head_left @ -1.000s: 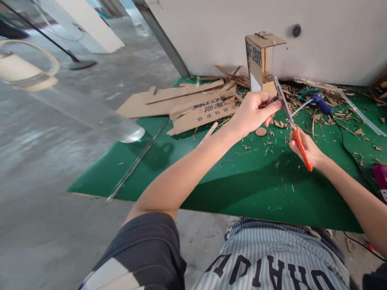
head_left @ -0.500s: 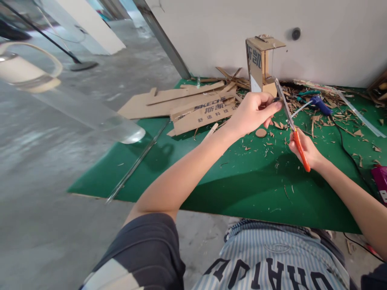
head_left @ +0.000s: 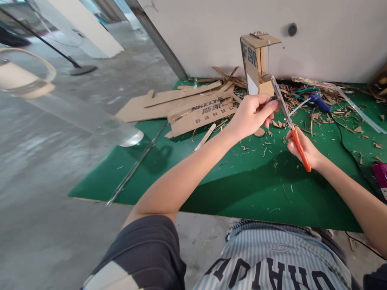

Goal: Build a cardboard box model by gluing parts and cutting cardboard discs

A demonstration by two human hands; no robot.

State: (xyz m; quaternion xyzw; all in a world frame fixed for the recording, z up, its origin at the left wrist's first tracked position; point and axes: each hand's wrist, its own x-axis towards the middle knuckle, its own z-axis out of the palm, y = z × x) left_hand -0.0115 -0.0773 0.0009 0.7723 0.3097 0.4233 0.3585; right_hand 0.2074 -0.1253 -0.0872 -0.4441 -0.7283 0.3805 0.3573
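Note:
My right hand [head_left: 304, 150] is closed on the orange handles of a pair of scissors [head_left: 298, 143], whose blades point up and away. Between the thumb and fingers of my left hand [head_left: 256, 112] is a small piece with a dark patch [head_left: 274, 98], perhaps cardboard; most of it is hidden. The piece is right beside the scissor blades, and I cannot tell whether they touch. Behind my left hand stands an upright cardboard structure [head_left: 250, 60] with a flat top. A round cardboard disc [head_left: 259, 132] lies on the green table [head_left: 242, 185] beneath my hand.
Printed cardboard sheets [head_left: 202, 110] lie left of my hands. At right are a blue glue gun [head_left: 320, 103] with its cord, clear strips [head_left: 359, 108] and a purple power strip [head_left: 380, 179]. Cardboard scraps litter the back by the wall. A clear cylinder [head_left: 90, 117] shows at left.
The view has shifted slightly, so things on the table appear a little further left. Both hands keep their holds, and the scissors stay beside the small piece.

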